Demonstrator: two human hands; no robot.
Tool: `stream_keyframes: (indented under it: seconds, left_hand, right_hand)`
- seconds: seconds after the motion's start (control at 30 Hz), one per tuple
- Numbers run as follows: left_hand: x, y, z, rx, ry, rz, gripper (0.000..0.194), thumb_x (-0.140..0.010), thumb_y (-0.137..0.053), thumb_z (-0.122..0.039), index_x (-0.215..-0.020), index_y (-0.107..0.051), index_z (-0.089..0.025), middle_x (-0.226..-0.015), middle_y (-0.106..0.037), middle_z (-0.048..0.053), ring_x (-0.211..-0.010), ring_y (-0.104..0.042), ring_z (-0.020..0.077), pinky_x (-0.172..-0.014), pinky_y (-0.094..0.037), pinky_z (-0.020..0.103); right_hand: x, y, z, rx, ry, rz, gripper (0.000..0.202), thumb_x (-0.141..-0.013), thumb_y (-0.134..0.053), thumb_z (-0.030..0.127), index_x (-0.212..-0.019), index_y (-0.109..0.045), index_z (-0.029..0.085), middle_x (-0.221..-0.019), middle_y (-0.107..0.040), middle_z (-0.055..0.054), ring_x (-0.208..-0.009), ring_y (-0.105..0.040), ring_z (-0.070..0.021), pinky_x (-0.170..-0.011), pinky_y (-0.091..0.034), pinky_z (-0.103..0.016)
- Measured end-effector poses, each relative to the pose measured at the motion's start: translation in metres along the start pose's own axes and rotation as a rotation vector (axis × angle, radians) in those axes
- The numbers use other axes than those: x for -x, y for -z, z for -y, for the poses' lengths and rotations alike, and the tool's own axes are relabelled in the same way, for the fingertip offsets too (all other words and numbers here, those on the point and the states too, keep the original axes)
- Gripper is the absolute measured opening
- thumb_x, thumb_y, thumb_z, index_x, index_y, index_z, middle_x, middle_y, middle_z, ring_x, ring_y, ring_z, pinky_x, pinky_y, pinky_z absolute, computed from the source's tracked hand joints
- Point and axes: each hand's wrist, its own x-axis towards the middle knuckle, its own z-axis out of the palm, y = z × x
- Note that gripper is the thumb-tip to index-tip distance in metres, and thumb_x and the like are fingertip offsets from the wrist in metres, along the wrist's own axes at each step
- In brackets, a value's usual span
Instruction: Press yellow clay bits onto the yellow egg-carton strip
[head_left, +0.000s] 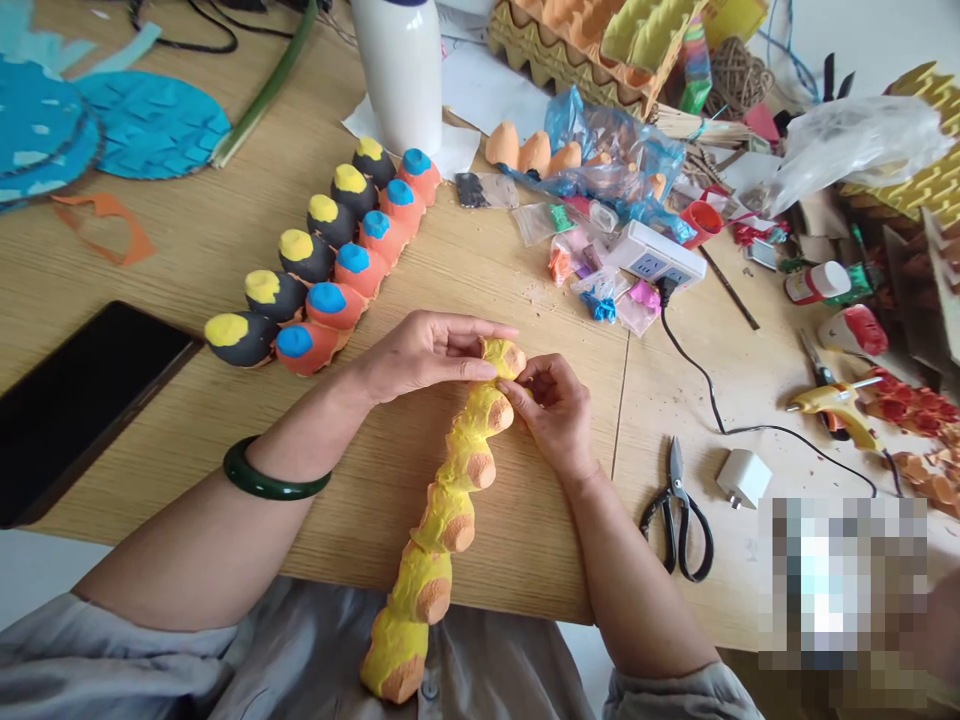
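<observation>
Left hand (420,358) has its grip round the far end of the yellow 6-cup strip (442,500) overhanging the table's (536,570) near edge, right hand (555,408) pinching its right side; probably light, crushable, best held between cups.

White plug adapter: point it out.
In the head view, the white plug adapter lies on the table at right, just right of the black-handled scissors.

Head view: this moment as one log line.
left hand: holds far end of yellow-coated orange egg-carton strip | right hand: touches strip near that end
</observation>
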Motion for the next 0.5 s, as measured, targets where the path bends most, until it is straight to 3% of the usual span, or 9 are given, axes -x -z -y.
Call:
stream_keyframes:
  seconds: [0.17, 0.3, 0.5]
  left_hand:
    - [-0.0017, -0.0007, 0.002, -0.001, 0.001, -0.03, 0.055, -0.074, -0.087, -0.027, -0.127, -0.075, -0.018, -0.093, -0.076, 0.003, -0.084, -0.07, 0.015, -0.078, -0.058, 0.027]
    - [-0.001, 0.0012, 0.0007, 0.026, 0.008, -0.04, 0.056, -0.073, -0.088, -0.027, -0.126, -0.075, -0.018, -0.104, -0.078, 0.006, -0.093, -0.071, 0.0175, -0.084, -0.059, 0.029]
    - [-0.0005, 0.0073, 0.0006, 0.0, 0.079, 0.041, 0.062, -0.071, -0.089, -0.022, -0.13, -0.071, -0.017, -0.113, -0.078, 0.007, -0.101, -0.073, 0.02, -0.087, -0.06, 0.029]
  right_hand:
    - [-0.0003, -0.0025, 0.0015, -0.288, -0.106, 0.046, 0.035, -0.083, -0.082, 0.047, -0.086, -0.058, 0.022, -0.065, -0.053, 0.007, -0.045, -0.042, -0.006, -0.035, -0.037, -0.019]
    - [0.0003, -0.0028, 0.004, -0.269, -0.102, 0.029, 0.033, -0.084, -0.082, 0.044, -0.086, -0.058, 0.021, -0.067, -0.056, 0.006, -0.045, -0.047, -0.0054, -0.038, -0.041, -0.019]
    - [0.0046, -0.0064, 0.0051, -0.226, -0.109, 0.054, 0.034, -0.087, -0.078, 0.049, -0.088, -0.059, 0.021, -0.072, -0.059, 0.004, -0.049, -0.049, -0.0068, -0.041, -0.045, -0.021]
